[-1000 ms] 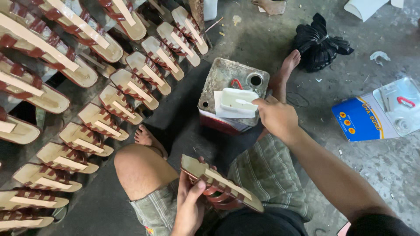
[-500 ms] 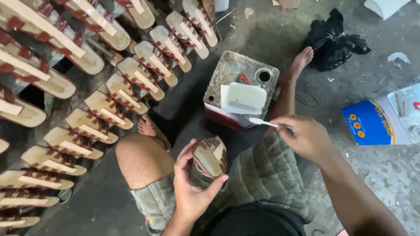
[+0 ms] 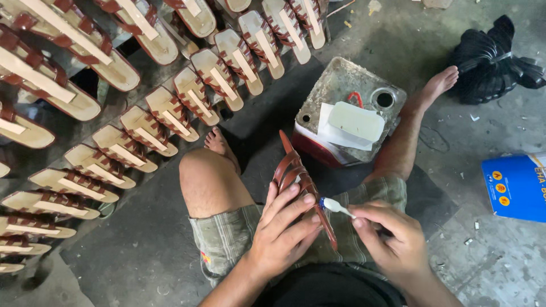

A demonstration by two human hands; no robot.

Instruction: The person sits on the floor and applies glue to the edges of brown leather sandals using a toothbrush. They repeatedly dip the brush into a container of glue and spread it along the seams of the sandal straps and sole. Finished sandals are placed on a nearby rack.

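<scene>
The left hand [image 3: 281,236] gripped a brown strappy sandal upper [image 3: 301,185] held on edge above the person's lap, fingers wrapped over its straps. The right hand [image 3: 392,239] pinched a small white-handled brush [image 3: 335,207], its tip touching the sandal's edge. Just beyond, on the floor [image 3: 142,256], stood a grimy square tin can [image 3: 347,105] with a white pad [image 3: 355,120] on top. Rows of finished sandals [image 3: 170,113] lay along the floor's left side; a blue box [image 3: 515,185] sat at the right edge.

Two hands [image 3: 284,233]; one held sandal [image 3: 298,182]; one brush [image 3: 336,207]; one tin [image 3: 347,111].
</scene>
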